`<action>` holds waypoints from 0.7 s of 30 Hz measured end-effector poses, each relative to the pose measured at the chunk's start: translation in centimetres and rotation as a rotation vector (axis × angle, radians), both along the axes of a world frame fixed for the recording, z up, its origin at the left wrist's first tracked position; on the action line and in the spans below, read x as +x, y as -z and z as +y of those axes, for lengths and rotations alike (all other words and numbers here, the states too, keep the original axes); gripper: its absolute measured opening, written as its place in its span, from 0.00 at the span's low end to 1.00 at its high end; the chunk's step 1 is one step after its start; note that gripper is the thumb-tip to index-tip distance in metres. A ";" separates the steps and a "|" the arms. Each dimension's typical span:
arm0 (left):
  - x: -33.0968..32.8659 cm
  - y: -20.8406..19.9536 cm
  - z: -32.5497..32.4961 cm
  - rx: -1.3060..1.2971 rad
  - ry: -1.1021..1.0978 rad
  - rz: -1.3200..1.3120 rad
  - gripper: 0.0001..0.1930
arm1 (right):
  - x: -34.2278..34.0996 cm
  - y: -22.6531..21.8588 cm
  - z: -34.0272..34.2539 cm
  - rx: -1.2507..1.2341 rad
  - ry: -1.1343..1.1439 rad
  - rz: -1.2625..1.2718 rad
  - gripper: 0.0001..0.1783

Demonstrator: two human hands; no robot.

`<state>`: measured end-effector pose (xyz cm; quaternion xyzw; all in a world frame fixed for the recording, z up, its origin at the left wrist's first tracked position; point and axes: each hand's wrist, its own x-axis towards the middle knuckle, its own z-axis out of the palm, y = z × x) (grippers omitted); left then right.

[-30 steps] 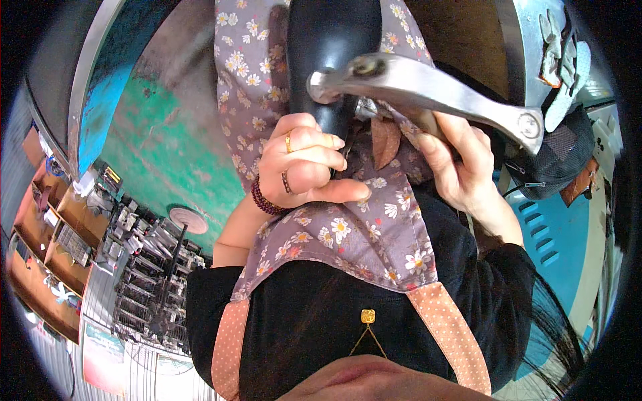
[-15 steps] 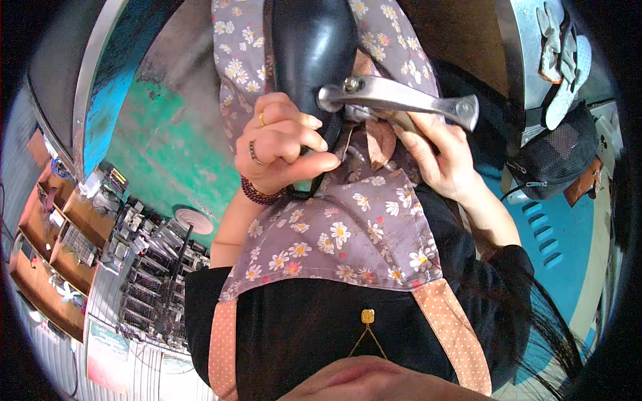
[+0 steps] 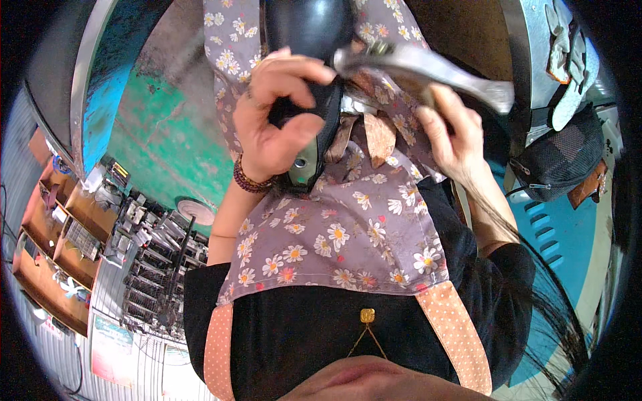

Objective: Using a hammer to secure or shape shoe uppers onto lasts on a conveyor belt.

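Observation:
A glossy black leather shoe (image 3: 309, 30) lies along my lap, its far end cut off by the upper edge. A greenish piece with a metal-ringed hole (image 3: 301, 162) shows inside its near end. Over the shoe's left side curves my left hand (image 3: 277, 110), thumb and forefinger apart, nothing visible between them. My right hand (image 3: 455, 130) is closed on a silver hammer (image 3: 435, 70), blurred by motion. The hammer's round face is above the shoe's right edge; its handle is mostly hidden. Brown leather flaps (image 3: 378, 139) hang beside the shoe.
A daisy-print apron (image 3: 334, 234) covers my lap. At right stand a metal ledge with gloves (image 3: 568, 73) and a black mesh bag (image 3: 562, 164). Wooden shelves (image 3: 50, 230) and racks of metal parts (image 3: 157, 267) are at left, a blue-sided machine edge (image 3: 100, 87) at upper left.
The hammer and my right hand have shifted right and the hammer's head has risen. My left hand has moved up, its thumb and forefinger spreading. The ringed hole has come into view.

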<state>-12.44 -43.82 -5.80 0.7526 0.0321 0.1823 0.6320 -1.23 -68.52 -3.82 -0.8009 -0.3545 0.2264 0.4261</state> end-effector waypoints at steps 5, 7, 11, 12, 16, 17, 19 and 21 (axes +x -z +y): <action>1.1 -1.2 1.0 0.261 0.282 0.105 0.11 | 1.9 -0.4 3.9 0.243 0.187 -0.338 0.20; 1.1 -0.9 0.7 0.248 0.284 0.105 0.10 | 2.1 2.5 4.2 0.145 0.178 -0.532 0.20; 0.8 0.7 0.6 0.129 0.226 0.096 0.08 | 2.5 5.8 4.8 -0.032 0.109 -0.352 0.20; 0.7 0.5 0.7 0.117 0.224 0.080 0.08 | 2.4 5.0 4.9 -0.063 0.119 -0.319 0.21; 1.0 -0.2 0.8 0.103 0.215 0.057 0.09 | 1.8 4.4 5.2 0.061 0.179 -0.343 0.17; 1.4 -0.1 1.0 0.108 0.209 0.039 0.10 | 1.7 5.2 4.9 0.039 0.167 -0.364 0.18; 1.5 0.2 1.4 0.116 0.211 0.047 0.10 | 2.0 5.2 5.4 0.006 0.204 -0.264 0.18; 1.3 0.4 2.0 0.100 0.201 0.042 0.11 | 2.6 3.9 5.8 -0.032 0.169 -0.258 0.18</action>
